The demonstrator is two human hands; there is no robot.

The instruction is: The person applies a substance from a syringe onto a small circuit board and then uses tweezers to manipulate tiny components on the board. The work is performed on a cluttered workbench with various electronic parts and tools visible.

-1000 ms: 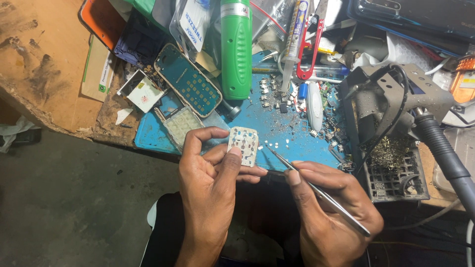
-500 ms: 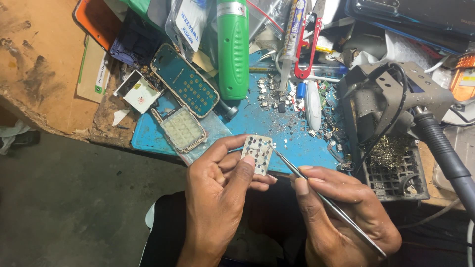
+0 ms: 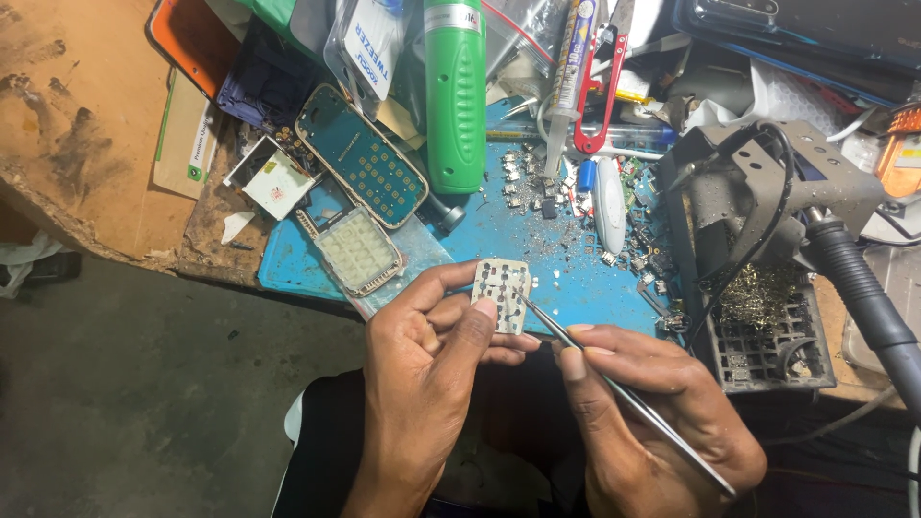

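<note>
The left hand (image 3: 432,364) was clamped on a small pale keypad sheet (image 3: 502,294), thumb across its lower face and fingers behind it, holding it up just off the near edge of the worktop (image 3: 86,115). The right hand (image 3: 652,422) was closed in a pinch on a pair of slim metal tweezers (image 3: 624,393), whose tips touched the lower right edge of the sheet.

A second earlier the sheet had been held more upright, with the tweezer tips a little to its right and apart from it. Half a second earlier it was tilted flatter and the tips lay close under its right edge. By this moment the sheet had turned back towards the camera, its dotted face in view, and the tips had come into contact with it. Judged from that, the work had passed from lining up the tool to picking or prying at something on the sheet's surface; what the tips bore on was too small to tell.

On the blue mat (image 3: 499,240) behind the hands, a white key frame (image 3: 357,251) lay near the mat's left edge, with a teal circuit board (image 3: 360,158) just beyond it. A green cylindrical tool (image 3: 455,96) lay farther back, and loose small parts (image 3: 547,187) were scattered to its right.
</note>
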